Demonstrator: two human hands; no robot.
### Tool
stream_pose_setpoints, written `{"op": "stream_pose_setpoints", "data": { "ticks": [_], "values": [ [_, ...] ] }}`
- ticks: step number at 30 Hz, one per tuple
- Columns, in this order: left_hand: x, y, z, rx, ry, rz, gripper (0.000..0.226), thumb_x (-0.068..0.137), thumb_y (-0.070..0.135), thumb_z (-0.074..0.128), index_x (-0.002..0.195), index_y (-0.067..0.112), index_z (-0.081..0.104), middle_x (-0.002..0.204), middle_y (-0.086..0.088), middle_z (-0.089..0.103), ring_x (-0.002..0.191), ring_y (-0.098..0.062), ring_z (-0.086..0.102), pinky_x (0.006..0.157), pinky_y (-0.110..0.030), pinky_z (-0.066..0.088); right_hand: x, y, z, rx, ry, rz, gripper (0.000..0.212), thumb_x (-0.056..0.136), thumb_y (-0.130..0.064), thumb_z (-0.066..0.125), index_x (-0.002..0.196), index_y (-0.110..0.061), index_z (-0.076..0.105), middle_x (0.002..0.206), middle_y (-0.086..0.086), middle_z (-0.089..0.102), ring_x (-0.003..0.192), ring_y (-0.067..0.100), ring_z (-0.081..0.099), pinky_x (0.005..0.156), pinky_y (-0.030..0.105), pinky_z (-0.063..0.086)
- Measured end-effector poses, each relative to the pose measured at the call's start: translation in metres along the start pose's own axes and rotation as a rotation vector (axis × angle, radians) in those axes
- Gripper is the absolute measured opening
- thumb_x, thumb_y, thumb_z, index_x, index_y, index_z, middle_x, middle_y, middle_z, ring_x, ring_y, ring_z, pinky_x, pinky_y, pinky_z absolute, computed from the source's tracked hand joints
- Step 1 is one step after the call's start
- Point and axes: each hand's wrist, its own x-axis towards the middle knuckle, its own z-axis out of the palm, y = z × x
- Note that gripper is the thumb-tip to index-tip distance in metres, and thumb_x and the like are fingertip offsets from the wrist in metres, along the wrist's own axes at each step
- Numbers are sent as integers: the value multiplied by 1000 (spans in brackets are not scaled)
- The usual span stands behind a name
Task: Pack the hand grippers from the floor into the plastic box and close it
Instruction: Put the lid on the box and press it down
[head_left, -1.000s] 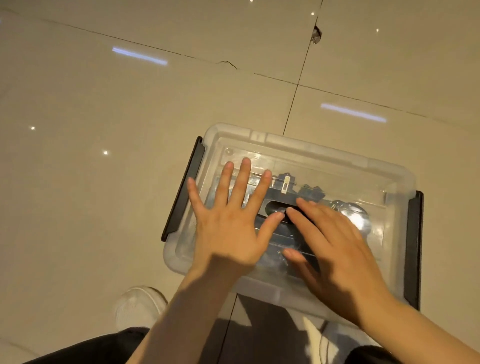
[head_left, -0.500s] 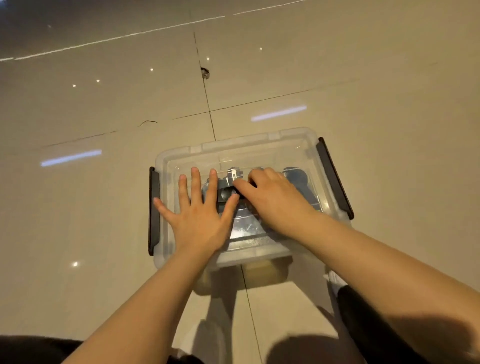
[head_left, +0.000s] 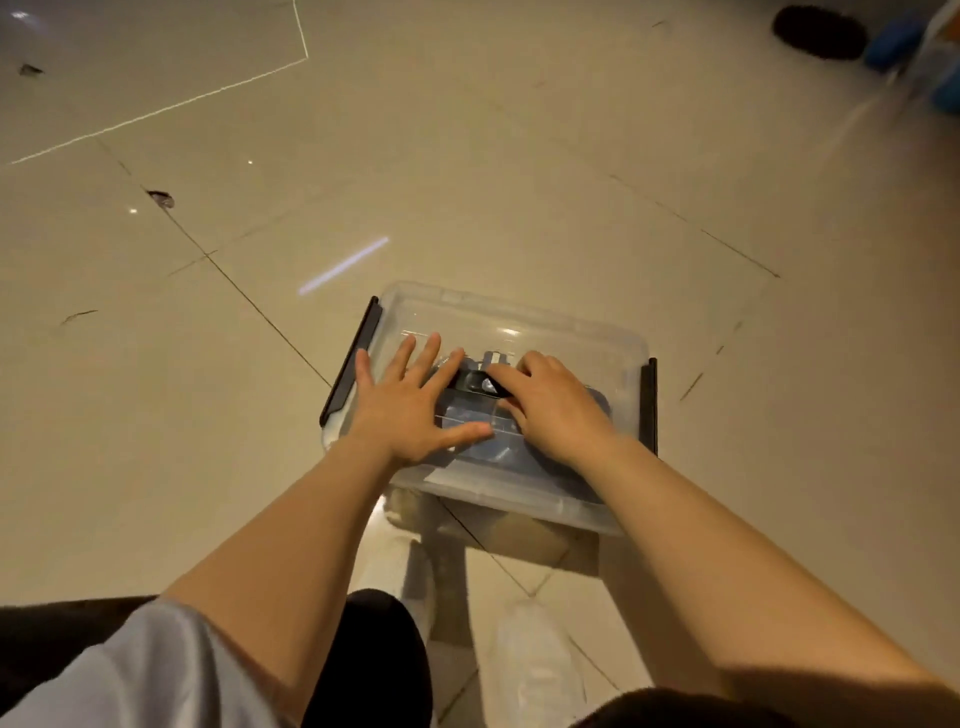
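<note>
A clear plastic box (head_left: 519, 318) stands on the tiled floor with its clear lid on top. Black latches sit at its left end (head_left: 350, 364) and right end (head_left: 649, 405). Dark hand grippers (head_left: 483, 449) show dimly through the lid. My left hand (head_left: 410, 400) lies flat on the lid's left half, fingers spread. My right hand (head_left: 550, 405) is on the lid's middle, its fingers curled at the black lid handle (head_left: 470, 383).
My white shoes (head_left: 535, 670) and dark trousers are just below the box. A black object (head_left: 818, 31) and blurred blue things (head_left: 893, 47) lie at the far right on the floor. Bare tiles surround the box.
The view has pulled back and swung, so the box looks farther away. My right fingers went from lying flat over the handle to curling at it. My left hand stays flat.
</note>
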Motion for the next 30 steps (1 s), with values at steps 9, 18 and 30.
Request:
{"op": "stream_pose_setpoints", "data": {
  "ticks": [9,18,30],
  "values": [
    [-32,94,26,68,30,368,100,56,92,-8,143,44,-16,156,6,-15,144,-20,-16,108,-63,-15,-143,14,12,90,156,404,44,97,-26,48,140,-25,39,119,8,47,111,25,44,91,34,40],
    [-116,213,46,187,-226,852,108,56,95,23,139,45,-25,153,5,-28,140,-24,-25,102,-67,-19,-322,-14,41,128,271,903,42,98,-29,46,139,-22,41,124,10,46,116,27,42,93,36,41],
    [-256,320,96,322,-221,1433,108,44,99,-3,137,49,-26,154,8,-25,141,-23,-23,105,-66,-16,-509,-98,85,240,383,1436,46,100,-32,41,144,-20,33,136,11,40,121,26,42,97,34,40]
  ]
}}
